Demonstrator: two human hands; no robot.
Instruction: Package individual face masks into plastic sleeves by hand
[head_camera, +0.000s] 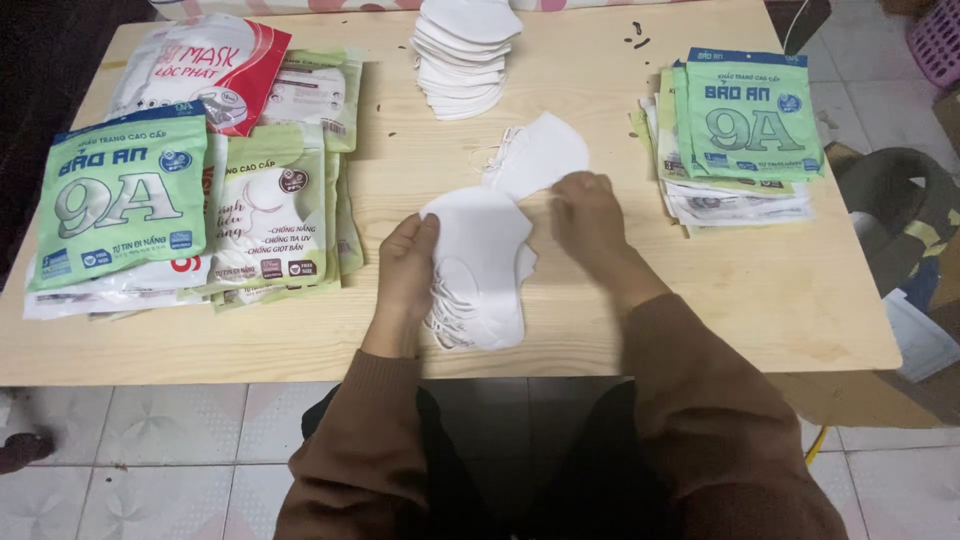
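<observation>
While your left hand (405, 275) clasps a fanned bundle of white masks (480, 268) on the tabletop (620, 300), your right hand (590, 218) pinches one mask (540, 155) just beyond it. Green packets (750, 120) lie at both sides.

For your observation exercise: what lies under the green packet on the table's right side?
Under the green packet lie more flat packets, edges fanned out. Their faces and number stay covered.
</observation>
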